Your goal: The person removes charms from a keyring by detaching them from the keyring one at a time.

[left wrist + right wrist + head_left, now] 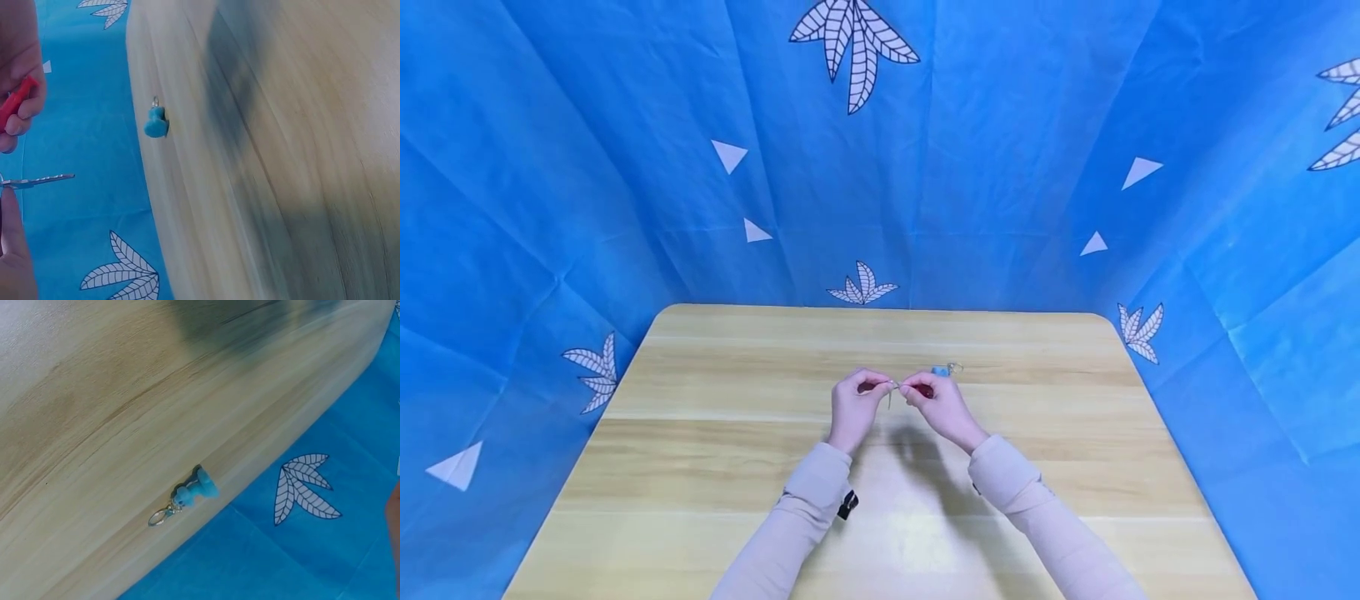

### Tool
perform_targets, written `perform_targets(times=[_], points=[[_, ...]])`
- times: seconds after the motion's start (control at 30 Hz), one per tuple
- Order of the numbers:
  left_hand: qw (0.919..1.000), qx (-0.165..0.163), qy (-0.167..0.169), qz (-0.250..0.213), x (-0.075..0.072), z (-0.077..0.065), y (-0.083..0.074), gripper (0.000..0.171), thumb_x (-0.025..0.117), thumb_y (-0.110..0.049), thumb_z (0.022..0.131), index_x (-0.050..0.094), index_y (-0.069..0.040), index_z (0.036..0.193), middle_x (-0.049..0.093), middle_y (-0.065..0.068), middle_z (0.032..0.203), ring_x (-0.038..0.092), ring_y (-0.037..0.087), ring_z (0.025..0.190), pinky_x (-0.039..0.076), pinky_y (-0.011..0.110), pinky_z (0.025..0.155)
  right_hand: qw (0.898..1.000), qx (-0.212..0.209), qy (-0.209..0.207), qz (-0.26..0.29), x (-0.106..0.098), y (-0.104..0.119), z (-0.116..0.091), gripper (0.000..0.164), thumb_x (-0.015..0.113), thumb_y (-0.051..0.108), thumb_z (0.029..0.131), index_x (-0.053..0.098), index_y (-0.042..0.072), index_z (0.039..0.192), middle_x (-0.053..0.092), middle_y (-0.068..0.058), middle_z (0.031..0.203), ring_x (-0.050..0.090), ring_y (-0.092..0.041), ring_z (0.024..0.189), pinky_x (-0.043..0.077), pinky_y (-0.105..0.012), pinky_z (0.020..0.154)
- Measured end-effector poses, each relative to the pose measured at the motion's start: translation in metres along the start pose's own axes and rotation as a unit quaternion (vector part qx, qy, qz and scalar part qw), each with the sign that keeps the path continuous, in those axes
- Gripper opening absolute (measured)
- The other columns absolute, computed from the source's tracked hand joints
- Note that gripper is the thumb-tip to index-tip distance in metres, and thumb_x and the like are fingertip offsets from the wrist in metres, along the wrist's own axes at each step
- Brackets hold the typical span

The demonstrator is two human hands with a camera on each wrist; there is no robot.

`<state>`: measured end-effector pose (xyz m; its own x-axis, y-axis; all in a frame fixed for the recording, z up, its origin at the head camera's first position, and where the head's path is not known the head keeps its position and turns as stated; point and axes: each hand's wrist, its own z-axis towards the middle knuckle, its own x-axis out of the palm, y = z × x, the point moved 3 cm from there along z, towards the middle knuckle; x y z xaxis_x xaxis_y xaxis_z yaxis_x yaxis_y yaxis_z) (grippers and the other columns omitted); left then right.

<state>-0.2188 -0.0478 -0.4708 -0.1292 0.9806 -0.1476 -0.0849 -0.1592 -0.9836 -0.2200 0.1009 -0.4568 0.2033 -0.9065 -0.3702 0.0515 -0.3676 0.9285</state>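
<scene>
In the head view my left hand (pixel 852 412) and right hand (pixel 943 408) meet fingertip to fingertip above the table. My left fingers pinch a thin metal key (pixel 40 180), which sticks out sideways in the left wrist view. My right hand grips a small glossy red object (pixel 17 105); its kind is mostly hidden by the fingers. Something dark red also shows by the left fingers in the head view. Just beyond the right hand lies a blue figure keychain (pixel 195 489) with a metal ring (pixel 159 517), touched by neither hand.
The light wooden table (pixel 722 467) has a rounded far edge. Blue cloth (pixel 1000 167) with white leaf prints hangs behind it and on both sides. A black item (pixel 847 505) sits at my left cuff.
</scene>
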Motion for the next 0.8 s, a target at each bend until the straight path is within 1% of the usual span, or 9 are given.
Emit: perform_targets(times=[0.1, 0.17, 0.23, 0.3, 0.43, 0.53, 0.63, 0.7, 0.8], points=[[0.9999, -0.010, -0.006, -0.013, 0.000, 0.002, -0.001, 0.010, 0.072, -0.005, 0.076, 0.069, 0.001, 0.083, 0.068, 0.010, 0.083, 0.062, 0.016, 0.076, 0.052, 0.020, 0.069, 1.000, 0.000, -0.001, 0.009, 0.000, 0.001, 0.001, 0.011, 0.060, 0.007, 0.088, 0.066, 0.000, 0.093, 0.066, -0.019, 0.090, 0.059, -0.012, 0.073, 0.052, -0.022, 0.066], [0.9995, -0.019, -0.007, -0.023, 0.000, 0.003, -0.002, 0.009, 0.072, -0.005, 0.075, 0.069, 0.000, 0.083, 0.068, 0.010, 0.083, 0.062, 0.014, 0.075, 0.052, 0.020, 0.068, 1.000, 0.002, -0.003, 0.015, 0.000, 0.001, 0.002, 0.012, 0.060, 0.008, 0.088, 0.066, -0.001, 0.094, 0.065, -0.018, 0.088, 0.059, -0.011, 0.074, 0.052, -0.022, 0.067], [0.9987, -0.031, -0.007, -0.040, 0.000, 0.003, -0.004, 0.009, 0.072, -0.004, 0.075, 0.069, 0.000, 0.083, 0.068, 0.011, 0.083, 0.061, 0.011, 0.073, 0.052, 0.018, 0.068, 1.000, 0.006, -0.006, 0.019, 0.001, 0.001, 0.002, 0.012, 0.060, 0.008, 0.088, 0.066, 0.000, 0.094, 0.066, -0.014, 0.086, 0.058, -0.011, 0.074, 0.053, -0.022, 0.068], [0.9973, -0.036, -0.009, -0.063, 0.000, 0.002, -0.008, 0.009, 0.071, -0.001, 0.075, 0.068, 0.003, 0.083, 0.067, 0.014, 0.083, 0.060, 0.009, 0.071, 0.052, 0.018, 0.067, 1.000, 0.003, -0.011, 0.024, 0.001, 0.002, 0.003, 0.012, 0.060, 0.008, 0.087, 0.066, 0.000, 0.094, 0.065, -0.012, 0.085, 0.058, -0.011, 0.073, 0.053, -0.023, 0.068], [0.9936, -0.051, -0.015, -0.100, 0.001, -0.005, -0.019, 0.011, 0.069, 0.005, 0.075, 0.065, 0.010, 0.084, 0.066, 0.019, 0.084, 0.060, 0.008, 0.069, 0.052, 0.017, 0.065, 0.999, 0.004, -0.010, 0.033, 0.002, -0.002, 0.003, 0.012, 0.060, 0.008, 0.088, 0.066, 0.000, 0.094, 0.065, -0.018, 0.088, 0.057, -0.009, 0.072, 0.053, -0.021, 0.068], [0.9915, -0.066, -0.014, -0.111, 0.003, -0.009, -0.021, 0.012, 0.068, 0.007, 0.075, 0.064, 0.011, 0.085, 0.066, 0.019, 0.085, 0.059, 0.007, 0.068, 0.052, 0.016, 0.065, 0.999, 0.009, -0.011, 0.040, 0.002, -0.006, 0.001, 0.012, 0.059, 0.007, 0.088, 0.066, -0.001, 0.094, 0.064, -0.021, 0.089, 0.057, -0.007, 0.070, 0.052, -0.019, 0.067], [0.9882, -0.079, -0.009, -0.131, 0.006, -0.007, -0.016, 0.013, 0.068, 0.007, 0.075, 0.063, 0.011, 0.086, 0.066, 0.016, 0.084, 0.060, 0.006, 0.068, 0.053, 0.017, 0.067, 0.998, 0.014, -0.022, 0.049, 0.001, -0.008, 0.000, 0.011, 0.059, 0.006, 0.088, 0.065, -0.002, 0.093, 0.064, -0.018, 0.087, 0.057, -0.008, 0.069, 0.051, -0.020, 0.066], [0.9858, -0.087, -0.014, -0.143, 0.008, -0.004, -0.010, 0.013, 0.068, 0.007, 0.075, 0.063, 0.011, 0.086, 0.067, 0.013, 0.082, 0.062, 0.006, 0.069, 0.054, 0.018, 0.069, 0.998, 0.015, -0.028, 0.053, 0.000, -0.009, -0.001, 0.011, 0.059, 0.006, 0.088, 0.065, -0.002, 0.093, 0.064, -0.015, 0.086, 0.057, -0.008, 0.069, 0.053, -0.024, 0.067], [0.9852, -0.085, -0.027, -0.147, 0.009, 0.000, -0.002, 0.013, 0.069, 0.004, 0.076, 0.063, 0.009, 0.086, 0.068, 0.009, 0.081, 0.063, 0.006, 0.071, 0.055, 0.019, 0.070, 0.997, 0.025, -0.025, 0.063, -0.001, -0.012, -0.001, 0.015, 0.059, 0.007, 0.088, 0.064, -0.004, 0.096, 0.064, -0.018, 0.089, 0.058, -0.008, 0.070, 0.054, -0.028, 0.070]])
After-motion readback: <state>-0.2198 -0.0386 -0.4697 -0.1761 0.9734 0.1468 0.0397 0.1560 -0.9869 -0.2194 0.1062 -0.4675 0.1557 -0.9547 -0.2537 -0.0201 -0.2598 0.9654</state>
